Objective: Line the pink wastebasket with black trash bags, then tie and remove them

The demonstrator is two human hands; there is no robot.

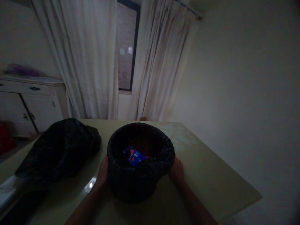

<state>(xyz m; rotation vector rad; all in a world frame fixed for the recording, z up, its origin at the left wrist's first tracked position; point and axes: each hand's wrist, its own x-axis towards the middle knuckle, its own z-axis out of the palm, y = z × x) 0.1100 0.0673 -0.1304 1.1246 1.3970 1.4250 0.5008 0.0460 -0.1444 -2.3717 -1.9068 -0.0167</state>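
While the left hand [103,172] and right hand [177,169] grip the bag-lined trash bin [132,184] from both sides at the worktop [206,165], a blue packet [134,155] lies inside. If either grip slips, the bin could tip and spill it.

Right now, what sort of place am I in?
Probably a room in a home, perhaps for dining: long curtains, a pale cabinet and a big table suggest it.
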